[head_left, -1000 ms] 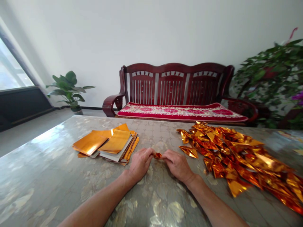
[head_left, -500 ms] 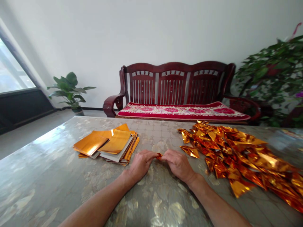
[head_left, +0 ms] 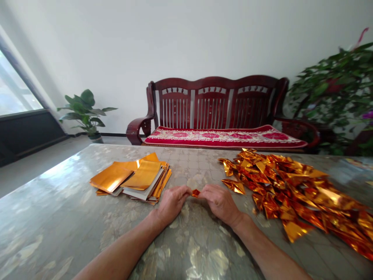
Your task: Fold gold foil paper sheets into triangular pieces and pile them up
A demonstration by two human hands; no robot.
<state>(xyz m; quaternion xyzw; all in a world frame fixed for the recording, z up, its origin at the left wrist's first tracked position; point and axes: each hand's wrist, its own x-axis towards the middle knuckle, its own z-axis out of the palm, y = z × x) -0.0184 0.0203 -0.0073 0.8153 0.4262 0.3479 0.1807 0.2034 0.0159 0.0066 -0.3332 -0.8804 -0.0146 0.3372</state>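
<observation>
Between my hands is a small folded piece of gold foil paper [head_left: 196, 193], pinched at both ends and largely covered by fingers. My left hand [head_left: 174, 200] grips its left end, fingers closed. On the other end, my right hand [head_left: 218, 202] is closed in a like pinch. To the left of my hands lies a loose stack of flat gold foil sheets [head_left: 144, 175], some showing a grey-white back. A heap of folded gold foil pieces [head_left: 279, 182] spreads over the right side, with one single folded piece [head_left: 234, 186] at its near left edge, close to my right hand.
The table [head_left: 72, 217] has a glossy, flower-patterned cover. Behind it stands a dark red wooden bench [head_left: 211, 105] with a red patterned cushion [head_left: 227, 136]. A potted plant [head_left: 87, 111] is at the left, leafy plants [head_left: 335, 93] at the right. Clear plastic [head_left: 352, 169] lies far right.
My hands have drawn very slightly apart, so a little more of the folded foil piece shows between the fingers. The stack and the heap stay in place.
</observation>
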